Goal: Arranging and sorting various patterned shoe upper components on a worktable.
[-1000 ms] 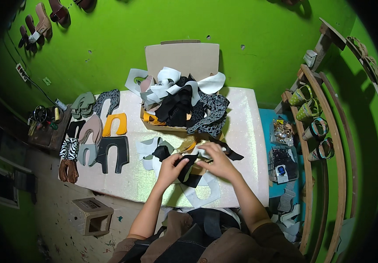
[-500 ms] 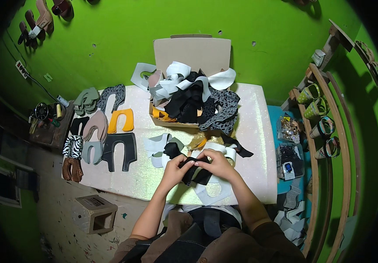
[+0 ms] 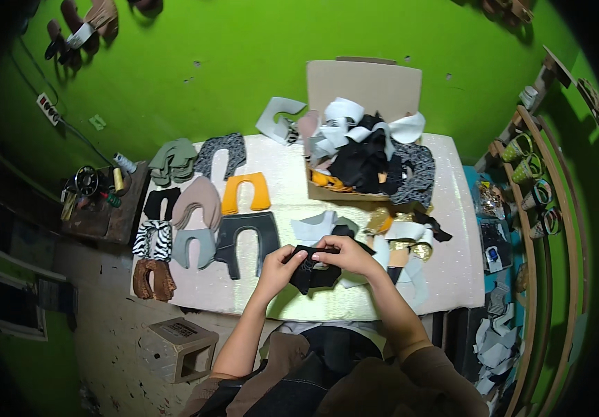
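My left hand (image 3: 277, 272) and my right hand (image 3: 348, 257) are together over the front middle of the table, pinching the upper edge of a black cut piece of material (image 3: 311, 277). The piece hangs down between them, its lower edge uneven. Thumbs and fingertips of both hands close on it. Behind my hands lie white and grey scraps (image 3: 314, 226). White and gold offcuts (image 3: 421, 251) spread to the right of my right hand. To the left of my left hand lies a dark grey U-shaped piece (image 3: 271, 240).
Left on the white table (image 3: 237, 299) are stacks of U-shaped pieces: yellow (image 3: 261, 192), mauve (image 3: 195, 197), zebra-striped (image 3: 152, 240), brown (image 3: 153, 279) and others. An open cardboard box (image 3: 344, 195) overflows with scraps at the back. A wooden rack (image 3: 532, 292) with sandals stands at right.
The view has swung left, so the table and box appear farther right. My hands keep hold of the black piece, which now hangs more spread out between them.
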A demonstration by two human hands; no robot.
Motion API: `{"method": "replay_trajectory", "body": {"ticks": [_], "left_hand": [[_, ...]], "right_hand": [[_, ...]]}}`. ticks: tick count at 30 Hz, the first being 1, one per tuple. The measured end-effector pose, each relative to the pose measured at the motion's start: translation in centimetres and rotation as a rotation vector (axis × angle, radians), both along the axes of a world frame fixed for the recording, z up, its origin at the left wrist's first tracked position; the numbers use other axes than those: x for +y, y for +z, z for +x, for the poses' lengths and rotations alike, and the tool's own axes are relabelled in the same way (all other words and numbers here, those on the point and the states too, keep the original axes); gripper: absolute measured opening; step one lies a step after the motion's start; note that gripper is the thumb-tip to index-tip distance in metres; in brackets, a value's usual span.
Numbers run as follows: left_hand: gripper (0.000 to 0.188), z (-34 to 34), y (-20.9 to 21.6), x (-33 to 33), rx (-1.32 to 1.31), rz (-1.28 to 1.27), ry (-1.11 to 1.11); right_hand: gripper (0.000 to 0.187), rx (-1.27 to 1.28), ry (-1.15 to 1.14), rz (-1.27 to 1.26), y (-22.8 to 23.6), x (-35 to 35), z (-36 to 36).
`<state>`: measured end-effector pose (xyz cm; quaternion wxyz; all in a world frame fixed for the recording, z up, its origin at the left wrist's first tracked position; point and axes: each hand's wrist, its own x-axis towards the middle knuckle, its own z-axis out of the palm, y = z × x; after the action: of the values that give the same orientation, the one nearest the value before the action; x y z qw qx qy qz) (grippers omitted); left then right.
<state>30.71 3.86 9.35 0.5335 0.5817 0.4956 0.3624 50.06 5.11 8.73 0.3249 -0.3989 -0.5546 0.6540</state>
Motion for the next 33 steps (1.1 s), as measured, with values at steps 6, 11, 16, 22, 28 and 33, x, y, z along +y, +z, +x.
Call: {"method": "replay_trajectory", "body": {"ticks": [6, 11, 16, 22, 28, 33], "left_hand": [[0.024, -6.7, 0.5, 0.9, 0.033, -0.019, 0.043], [0.025, -9.6, -1.0, 1.8, -0.006, 0.034, 0.159], [0.023, -10.8, -2.1, 3.1, -0.115, -0.067, 0.28], [0.018, -11.7, -2.5, 3.5, -0.326, -0.27, 0.385], [0.018, -15.0, -4.3, 4.0, -0.403, -0.288, 0.487], [0.017, -19.3, -4.7, 6.1, -0.428, -0.285, 0.571]], "right_hand": [[0.015, -0.04, 0.043, -0.011, -0.4, 0.5, -5.9], [0.026, -0.654, -0.155, 0.6, 1.7, 0.9, -9.6], [0.025, -0.731, -0.151, 0.77, 1.6, 2.8, -10.5], [0.019, -0.055, 0.029, 0.062, 0.1, 5.5, -10.3], [0.023, 0.325, 0.007, -0.382, -2.3, 6.2, -13.6], [0.022, 0.255, -0.07, -0.522, -1.8, 7.9, -17.4]]}}
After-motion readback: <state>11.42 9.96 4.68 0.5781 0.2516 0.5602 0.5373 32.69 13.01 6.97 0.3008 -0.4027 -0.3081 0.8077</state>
